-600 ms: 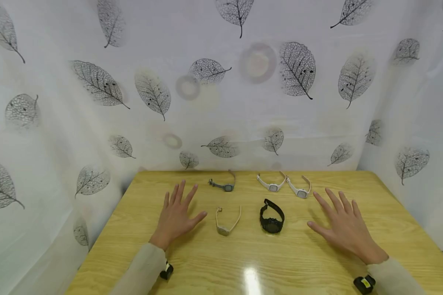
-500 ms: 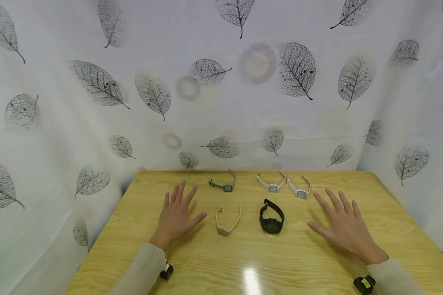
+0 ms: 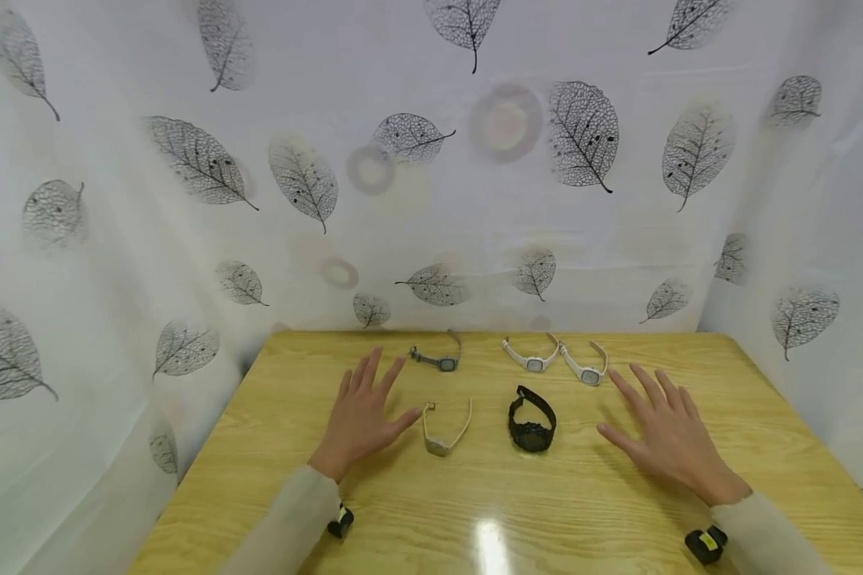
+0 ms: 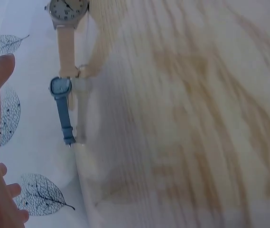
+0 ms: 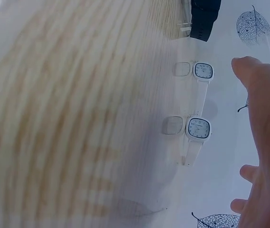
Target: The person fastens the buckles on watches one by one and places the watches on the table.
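My left hand, fingers spread and straight, hovers left of a wristwatch with a pale pinkish strap; its thumb tip comes close to that strap. Farther back stands a blue-grey wristwatch. Between the hands is a chunky black wristwatch. My right hand is likewise spread, holding nothing, near the right one of two white wristwatches. The other white wristwatch lies just left of it. In the right wrist view both white watch faces show beside my thumb.
The watches stand on a glossy wooden table with a light glare near its front. A white curtain with leaf prints hangs behind the table and along both sides. Each wrist wears a small black device on a strap.
My left hand has shifted slightly right and forward, nearer the pale-strapped watch. The right hand has barely moved. The head view has shifted a little; the watches stand as before.
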The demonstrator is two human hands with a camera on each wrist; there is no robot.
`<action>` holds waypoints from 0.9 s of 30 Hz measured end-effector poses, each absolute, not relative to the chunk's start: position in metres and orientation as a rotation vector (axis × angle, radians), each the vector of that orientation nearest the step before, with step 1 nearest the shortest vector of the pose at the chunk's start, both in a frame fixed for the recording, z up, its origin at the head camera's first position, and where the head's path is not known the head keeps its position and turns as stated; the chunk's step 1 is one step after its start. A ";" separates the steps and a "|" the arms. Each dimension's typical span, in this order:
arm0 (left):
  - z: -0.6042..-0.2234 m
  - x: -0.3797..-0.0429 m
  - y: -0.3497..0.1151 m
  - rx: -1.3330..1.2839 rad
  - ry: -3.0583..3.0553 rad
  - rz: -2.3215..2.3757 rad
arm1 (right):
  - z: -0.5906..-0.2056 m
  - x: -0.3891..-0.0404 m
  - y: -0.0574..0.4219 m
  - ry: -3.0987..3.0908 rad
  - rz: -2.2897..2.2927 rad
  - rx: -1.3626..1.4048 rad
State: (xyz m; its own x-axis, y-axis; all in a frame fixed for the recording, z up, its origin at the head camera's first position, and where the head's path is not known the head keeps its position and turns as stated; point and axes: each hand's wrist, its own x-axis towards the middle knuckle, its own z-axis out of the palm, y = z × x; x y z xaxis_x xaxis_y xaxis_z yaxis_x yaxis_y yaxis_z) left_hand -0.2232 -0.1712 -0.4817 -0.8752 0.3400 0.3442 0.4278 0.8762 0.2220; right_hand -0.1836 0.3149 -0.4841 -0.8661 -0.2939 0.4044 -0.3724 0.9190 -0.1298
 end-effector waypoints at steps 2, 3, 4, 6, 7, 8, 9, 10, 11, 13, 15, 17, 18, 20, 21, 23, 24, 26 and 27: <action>-0.479 -0.223 -0.165 -0.587 -2.759 -0.446 | -0.484 -0.185 0.315 -2.689 0.280 0.498; -0.479 -0.224 -0.162 -0.596 -2.756 -0.458 | -0.485 -0.186 0.315 -2.687 0.275 0.504; -0.479 -0.224 -0.158 -0.606 -2.758 -0.472 | -0.485 -0.186 0.315 -2.689 0.276 0.507; -0.478 -0.224 -0.152 -0.621 -2.763 -0.482 | -0.484 -0.186 0.314 -2.691 0.279 0.509; -0.478 -0.224 -0.149 -0.625 -2.772 -0.477 | -0.484 -0.185 0.314 -2.693 0.282 0.509; -0.478 -0.224 -0.146 -0.632 -2.774 -0.468 | -0.483 -0.185 0.313 -2.693 0.287 0.510; -0.478 -0.225 -0.143 -0.638 -2.773 -0.465 | -0.484 -0.185 0.313 -2.692 0.288 0.512; -0.478 -0.225 -0.140 -0.644 -2.772 -0.460 | -0.483 -0.184 0.312 -2.690 0.295 0.513; -0.477 -0.225 -0.138 -0.650 -2.768 -0.454 | -0.483 -0.184 0.311 -2.687 0.295 0.515; -0.476 -0.226 -0.132 -0.667 -2.754 -0.431 | -0.482 -0.185 0.310 -2.684 0.298 0.519; -0.474 -0.227 -0.125 -0.688 -2.739 -0.414 | -0.481 -0.186 0.308 -2.683 0.297 0.521; -0.473 -0.227 -0.118 -0.707 -2.729 -0.399 | -0.480 -0.187 0.306 -2.685 0.296 0.520; -0.472 -0.227 -0.114 -0.714 -2.728 -0.393 | -0.480 -0.187 0.304 -2.690 0.298 0.519; -0.470 -0.226 -0.107 -0.730 -2.734 -0.396 | -0.479 -0.188 0.302 -2.709 0.297 0.513; -0.470 -0.226 -0.103 -0.738 -2.739 -0.407 | -0.479 -0.188 0.300 -2.722 0.300 0.510; -0.468 -0.225 -0.094 -0.752 -2.754 -0.416 | -0.479 -0.189 0.298 -2.737 0.302 0.511; -0.467 -0.225 -0.089 -0.765 -2.759 -0.433 | -0.478 -0.190 0.296 -2.746 0.308 0.511; -0.466 -0.224 -0.080 -0.790 -2.768 -0.464 | -0.478 -0.191 0.294 -2.756 0.316 0.518; -0.466 -0.224 -0.076 -0.801 -2.777 -0.469 | -0.478 -0.191 0.293 -2.759 0.325 0.523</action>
State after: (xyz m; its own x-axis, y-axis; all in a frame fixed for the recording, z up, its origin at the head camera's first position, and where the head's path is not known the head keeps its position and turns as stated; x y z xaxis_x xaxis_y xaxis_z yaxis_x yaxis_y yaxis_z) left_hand -0.2241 -0.0761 -0.4656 -0.8293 0.4788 0.2881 0.5469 0.8012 0.2426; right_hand -0.1913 0.2926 -0.4778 -0.8842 -0.3164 0.3438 -0.3876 0.9075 -0.1619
